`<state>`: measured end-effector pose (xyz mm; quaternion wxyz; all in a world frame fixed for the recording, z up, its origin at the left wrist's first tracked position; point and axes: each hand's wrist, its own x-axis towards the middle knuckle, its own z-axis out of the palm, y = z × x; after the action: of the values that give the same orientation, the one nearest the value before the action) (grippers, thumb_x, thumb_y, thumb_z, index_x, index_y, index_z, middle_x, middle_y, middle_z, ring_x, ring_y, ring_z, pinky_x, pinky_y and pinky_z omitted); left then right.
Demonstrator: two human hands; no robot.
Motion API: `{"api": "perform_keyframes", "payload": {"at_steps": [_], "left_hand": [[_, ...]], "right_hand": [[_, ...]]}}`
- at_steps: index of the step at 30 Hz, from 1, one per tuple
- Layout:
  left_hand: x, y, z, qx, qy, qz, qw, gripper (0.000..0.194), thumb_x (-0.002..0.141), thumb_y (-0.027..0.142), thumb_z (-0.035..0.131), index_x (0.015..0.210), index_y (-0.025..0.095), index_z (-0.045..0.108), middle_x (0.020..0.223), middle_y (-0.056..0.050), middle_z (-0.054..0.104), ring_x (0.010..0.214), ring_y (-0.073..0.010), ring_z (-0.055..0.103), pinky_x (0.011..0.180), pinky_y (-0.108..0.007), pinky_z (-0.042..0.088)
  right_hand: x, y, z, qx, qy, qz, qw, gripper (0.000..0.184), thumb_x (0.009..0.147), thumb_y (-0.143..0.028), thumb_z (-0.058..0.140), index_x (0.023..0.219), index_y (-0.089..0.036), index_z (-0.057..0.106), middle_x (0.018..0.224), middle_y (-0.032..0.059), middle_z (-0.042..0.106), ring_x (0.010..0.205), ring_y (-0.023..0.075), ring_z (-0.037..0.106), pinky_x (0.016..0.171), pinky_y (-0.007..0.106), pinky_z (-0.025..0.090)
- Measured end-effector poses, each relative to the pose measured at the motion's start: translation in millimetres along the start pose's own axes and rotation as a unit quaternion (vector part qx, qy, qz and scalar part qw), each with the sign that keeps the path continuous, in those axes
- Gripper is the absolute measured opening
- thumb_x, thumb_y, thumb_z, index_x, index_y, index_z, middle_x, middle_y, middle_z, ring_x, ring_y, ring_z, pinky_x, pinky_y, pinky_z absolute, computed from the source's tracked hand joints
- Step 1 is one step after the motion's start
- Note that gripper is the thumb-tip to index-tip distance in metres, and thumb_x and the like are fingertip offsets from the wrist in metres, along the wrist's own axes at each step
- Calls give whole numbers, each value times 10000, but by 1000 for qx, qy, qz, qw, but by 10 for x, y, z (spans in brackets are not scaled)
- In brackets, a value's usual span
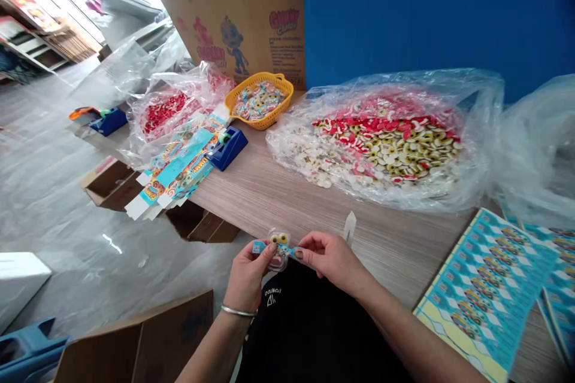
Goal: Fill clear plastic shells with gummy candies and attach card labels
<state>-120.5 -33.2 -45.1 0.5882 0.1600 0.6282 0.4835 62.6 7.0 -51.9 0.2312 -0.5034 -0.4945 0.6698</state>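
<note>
In front of my lap, my left hand point(247, 275) pinches a small clear plastic candy pack point(278, 263) between thumb and fingers. Yellow-and-black eye gummies show in its upper part and a red-and-white piece below. Across its middle runs a blue printed label strip point(259, 247), whose left end sticks out by my left thumb. My right hand point(330, 256) is closed on the strip's right end. A white pointed paper piece point(350, 227) lies on the table just beyond my right hand.
On the table point(251, 191) stand a large clear bag of gummies point(395, 143), a yellow basket of packs point(269, 122), flat blue cartons point(179, 167), a blue tape dispenser point(229, 148) and a bag of red gummies point(164, 114). Printed label sheets point(489, 293) lie right. Open cardboard boxes point(135, 344) sit below.
</note>
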Motion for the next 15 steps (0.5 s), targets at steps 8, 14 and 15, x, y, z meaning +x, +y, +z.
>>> {"api": "perform_keyframes", "payload": {"at_steps": [8, 14, 15], "left_hand": [[-93, 106, 785, -78, -259, -136, 953, 334, 628, 314, 883, 840, 165, 672, 690, 7, 646, 539, -75, 568, 517, -198, 484], [-238, 71, 1177, -43, -410, -201, 889, 300, 668, 309, 859, 879, 191, 680, 684, 3, 640, 507, -90, 580, 505, -216, 490], [-263, 53, 1217, -33, -425, -209, 880, 296, 669, 310, 858, 875, 188, 685, 694, -4, 645, 515, -92, 583, 509, -218, 490]], "right_hand": [[-430, -101, -458, 160, 21, -125, 979, 290, 816, -455, 689, 770, -185, 591, 527, -72, 486, 451, 69, 402, 471, 212, 318], [-680, -122, -691, 222, 78, -145, 961, 414, 617, -299, 843, 829, -219, 497, 690, -82, 548, 568, 74, 495, 525, 183, 384], [-695, -104, -745, 218, 71, -136, 964, 460, 576, -262, 856, 858, -223, 494, 710, -88, 549, 576, 71, 494, 522, 174, 385]]}}
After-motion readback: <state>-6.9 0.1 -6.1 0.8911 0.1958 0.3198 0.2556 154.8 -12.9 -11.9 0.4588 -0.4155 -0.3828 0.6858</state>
